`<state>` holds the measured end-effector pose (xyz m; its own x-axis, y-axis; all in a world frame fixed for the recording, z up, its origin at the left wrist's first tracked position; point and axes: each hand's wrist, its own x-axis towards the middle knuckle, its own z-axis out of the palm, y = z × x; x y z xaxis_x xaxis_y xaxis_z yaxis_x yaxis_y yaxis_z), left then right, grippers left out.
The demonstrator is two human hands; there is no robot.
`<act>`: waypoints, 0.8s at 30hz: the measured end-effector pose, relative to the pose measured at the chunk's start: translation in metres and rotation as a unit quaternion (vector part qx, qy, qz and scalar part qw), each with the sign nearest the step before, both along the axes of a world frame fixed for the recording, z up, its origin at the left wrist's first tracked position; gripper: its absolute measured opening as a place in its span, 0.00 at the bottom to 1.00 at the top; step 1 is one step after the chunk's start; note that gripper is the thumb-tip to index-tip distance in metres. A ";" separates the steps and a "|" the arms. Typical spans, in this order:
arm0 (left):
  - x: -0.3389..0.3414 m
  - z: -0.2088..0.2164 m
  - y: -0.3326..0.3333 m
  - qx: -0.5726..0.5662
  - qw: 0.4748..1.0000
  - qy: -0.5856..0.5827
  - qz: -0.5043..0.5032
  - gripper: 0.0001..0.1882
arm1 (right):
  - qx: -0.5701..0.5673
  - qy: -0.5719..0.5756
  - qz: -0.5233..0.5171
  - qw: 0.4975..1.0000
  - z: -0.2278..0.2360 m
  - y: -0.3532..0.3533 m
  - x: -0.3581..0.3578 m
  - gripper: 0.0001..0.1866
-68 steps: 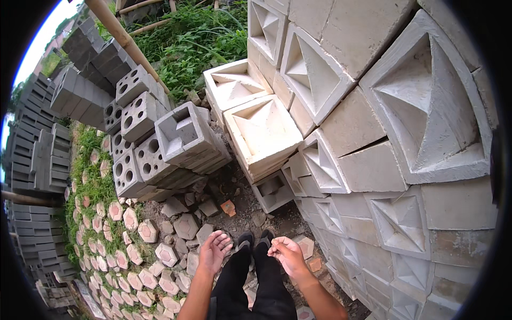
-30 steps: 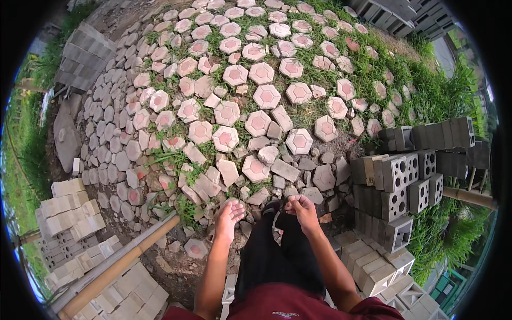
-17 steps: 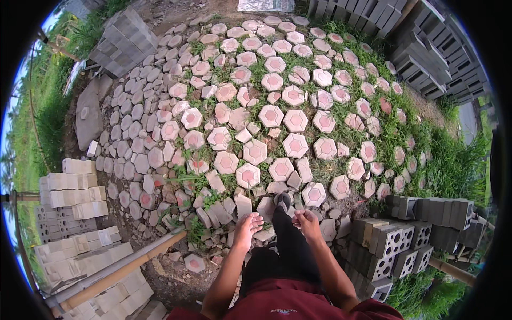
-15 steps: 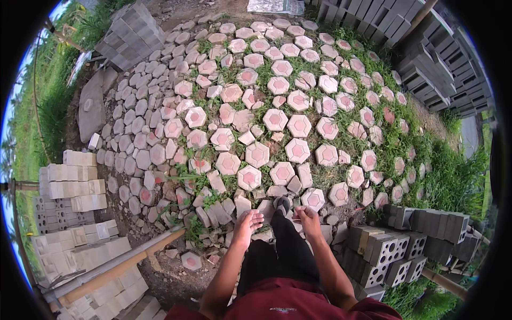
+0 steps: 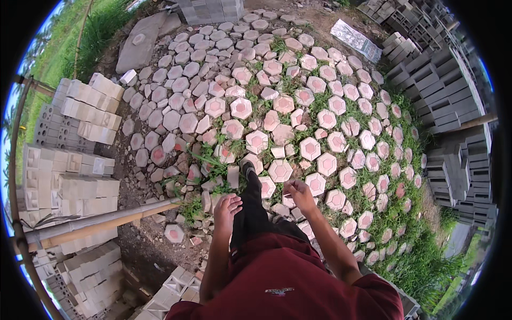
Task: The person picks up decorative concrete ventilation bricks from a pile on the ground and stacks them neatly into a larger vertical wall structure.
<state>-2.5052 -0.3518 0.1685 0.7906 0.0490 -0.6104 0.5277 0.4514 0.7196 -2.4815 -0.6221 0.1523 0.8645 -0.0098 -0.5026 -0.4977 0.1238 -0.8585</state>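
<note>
My left hand [image 5: 228, 210], relaxed, hangs left of my shoe [image 5: 248, 168]; my right hand [image 5: 300, 195], apart, curls right of it, grip unclear. I'd tread flat on hexagonal pavers [image 5: 280, 170].

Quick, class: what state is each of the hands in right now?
Left hand: open, fingers loosely bent, empty.
Right hand: closed, fingers curled in, nothing visibly held.

From the person's head, one wide fisheye view faces down past the shirt [image 5: 320, 266], close below, toward paving stones [image 5: 310, 149].
</note>
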 end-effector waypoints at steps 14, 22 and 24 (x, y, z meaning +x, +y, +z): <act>0.384 0.024 0.095 0.088 0.984 -0.153 -0.039 0.15 | 0.022 -0.062 0.079 0.995 0.027 0.116 0.363 0.09; 0.506 -0.003 0.122 0.066 0.994 -0.087 0.008 0.16 | 0.019 -0.042 0.104 0.993 0.010 0.150 0.534 0.10; 0.537 -0.014 0.122 0.071 0.996 -0.057 0.020 0.16 | 0.024 -0.034 0.135 0.990 -0.001 0.159 0.584 0.12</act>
